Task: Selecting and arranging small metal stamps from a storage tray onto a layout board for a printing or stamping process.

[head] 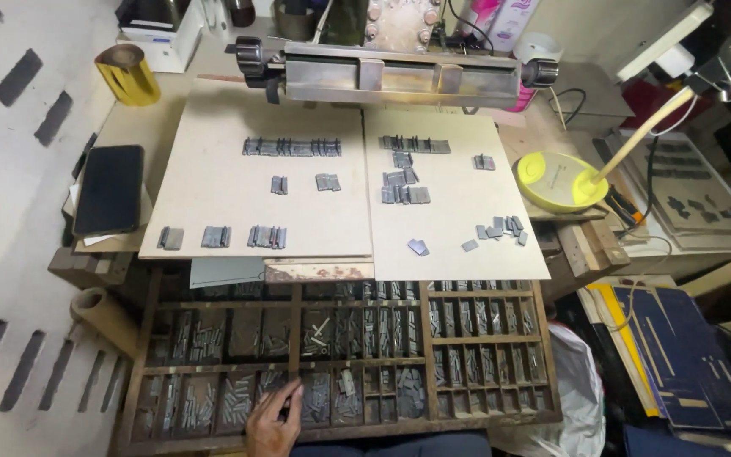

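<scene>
One hand [271, 423] shows at the bottom edge, can't honestly tell which one it is, with its fingers [291, 396] stretched up and loose, tips dipping into a bottom-row compartment of the dark wooden type case [426, 355], nothing gripped as far as I can see. That compartment has a heap of small grey metal type pieces [232, 404], and pretty much every other slot in the case is stuffed with the same stuff, the right section in narrower cells. Above the case are two pale cardboard sheets side by side. The left sheet [213, 152] carries six little clusters of type: one long row up top, two small ones mid-sheet, three along the front. The right sheet [458, 211] has a top row, a stacked bunch under it, plus loose scattered bits. Further out: black phone [110, 188], gold foil roll [129, 74], yellow round lamp base [552, 179].
</scene>
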